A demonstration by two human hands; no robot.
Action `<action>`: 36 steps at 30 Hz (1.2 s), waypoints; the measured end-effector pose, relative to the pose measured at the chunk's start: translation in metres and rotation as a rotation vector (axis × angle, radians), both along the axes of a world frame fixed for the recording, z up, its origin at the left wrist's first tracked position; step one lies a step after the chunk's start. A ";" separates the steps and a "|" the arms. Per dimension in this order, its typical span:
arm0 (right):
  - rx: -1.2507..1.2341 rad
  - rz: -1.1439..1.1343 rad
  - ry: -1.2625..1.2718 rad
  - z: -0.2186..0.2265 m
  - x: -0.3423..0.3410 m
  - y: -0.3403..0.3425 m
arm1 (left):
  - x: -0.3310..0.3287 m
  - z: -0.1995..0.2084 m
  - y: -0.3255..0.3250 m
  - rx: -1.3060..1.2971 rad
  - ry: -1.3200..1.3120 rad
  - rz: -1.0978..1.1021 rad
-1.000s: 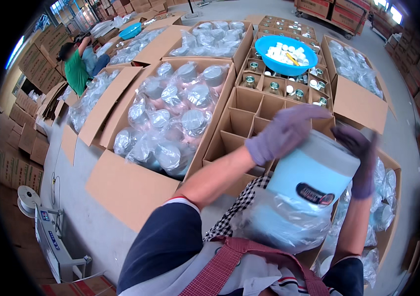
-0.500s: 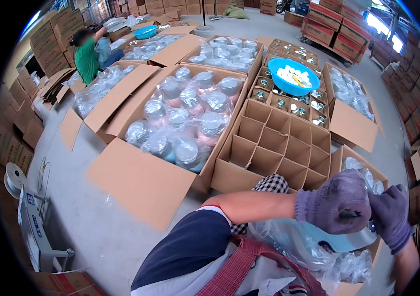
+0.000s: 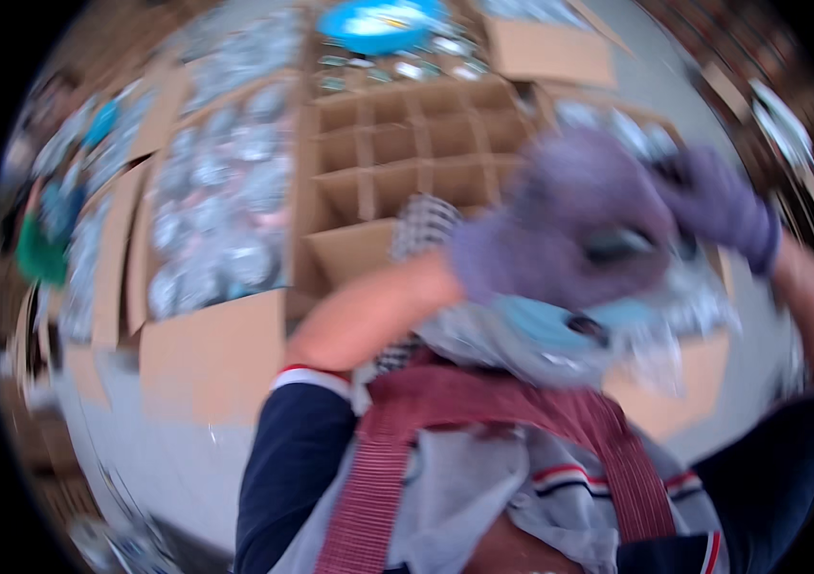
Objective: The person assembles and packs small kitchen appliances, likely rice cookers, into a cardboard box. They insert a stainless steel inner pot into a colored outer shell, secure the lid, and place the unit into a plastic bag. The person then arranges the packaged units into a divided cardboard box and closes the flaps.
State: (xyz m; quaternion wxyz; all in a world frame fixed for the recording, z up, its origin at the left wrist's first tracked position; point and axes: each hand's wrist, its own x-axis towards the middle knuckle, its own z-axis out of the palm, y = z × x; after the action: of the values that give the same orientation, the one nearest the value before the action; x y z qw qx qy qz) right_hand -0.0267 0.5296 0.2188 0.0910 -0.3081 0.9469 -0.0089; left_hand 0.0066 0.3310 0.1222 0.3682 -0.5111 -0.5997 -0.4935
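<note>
Both my hands wear purple-grey knit gloves and are close together at the right, blurred by motion. My left hand (image 3: 560, 225) is curled closed, and a dark, shiny patch shows at its near side; what it grips I cannot make out. My right hand (image 3: 721, 206) is bent with closed fingers just right of it, and anything in them is hidden. Below the hands is a light blue container (image 3: 531, 323) with a dark oval mark, partly covered by my left hand. Clear plastic film (image 3: 483, 344) hangs around it.
A divided carton (image 3: 340, 196) with bare compartments stands ahead. Left of it, a carton holds several plastic-wrapped, grey-topped containers (image 3: 206, 172). A blue basin (image 3: 378, 29) sits on glass jars behind. An open carton flap (image 3: 206, 359) juts out at the near left. A person in green (image 3: 40, 251) is far left.
My view has tilted down and turned right, so cartons appear farther up and left. My hands remain close together over the light blue container; my apron straps and both sleeves now show.
</note>
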 end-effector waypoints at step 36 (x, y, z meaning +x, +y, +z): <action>-0.390 0.239 0.162 -0.339 0.027 0.038 | -0.152 -0.139 -0.237 0.310 -1.572 0.285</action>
State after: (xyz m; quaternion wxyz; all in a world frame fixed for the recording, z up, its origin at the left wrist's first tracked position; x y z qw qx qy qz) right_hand 0.0000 0.5673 -0.1203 -0.0461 -0.4296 0.8883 -0.1557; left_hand -0.1454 0.0935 -0.0163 -0.0344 0.1227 -0.6671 -0.7340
